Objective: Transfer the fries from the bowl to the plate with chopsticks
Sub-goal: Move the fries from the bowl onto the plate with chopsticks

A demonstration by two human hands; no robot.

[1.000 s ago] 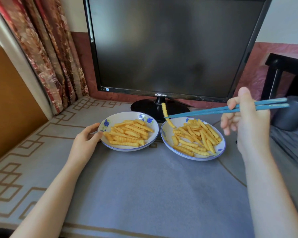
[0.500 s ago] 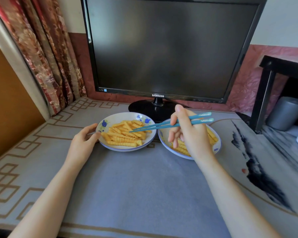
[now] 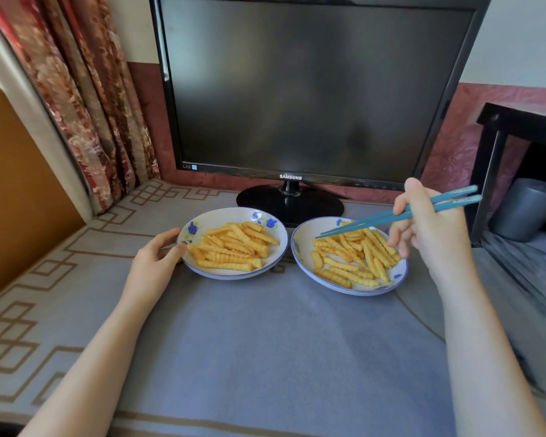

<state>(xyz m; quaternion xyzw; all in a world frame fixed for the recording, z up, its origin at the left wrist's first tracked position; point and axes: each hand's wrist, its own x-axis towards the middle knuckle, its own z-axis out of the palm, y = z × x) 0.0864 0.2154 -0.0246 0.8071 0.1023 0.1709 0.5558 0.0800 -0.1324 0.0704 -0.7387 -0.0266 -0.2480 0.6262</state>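
Two white dishes with blue flowers stand side by side in front of me. The left dish (image 3: pixel 221 216) holds a pile of crinkle fries (image 3: pixel 234 247), and so does the right dish (image 3: pixel 303 247) with its own fries (image 3: pixel 353 260). My left hand (image 3: pixel 155 263) grips the left dish at its left rim, thumb on top. My right hand (image 3: pixel 432 238) holds a pair of blue chopsticks (image 3: pixel 391 216). Their tips hover close together just above the fries in the right dish, with no fry between them.
A black monitor (image 3: pixel 297 89) stands right behind the dishes, its round base (image 3: pixel 290 203) almost touching them. A floral curtain (image 3: pixel 85 105) hangs at the left. To the right are a black side table (image 3: pixel 517 127) and a grey canister (image 3: pixel 530 209). A grey patterned cloth (image 3: pixel 265 342) covers the table.
My right hand carried a fry from the right dish over to the left dish, then swung back; the chopsticks now hover empty over the right dish. My left hand stayed put.
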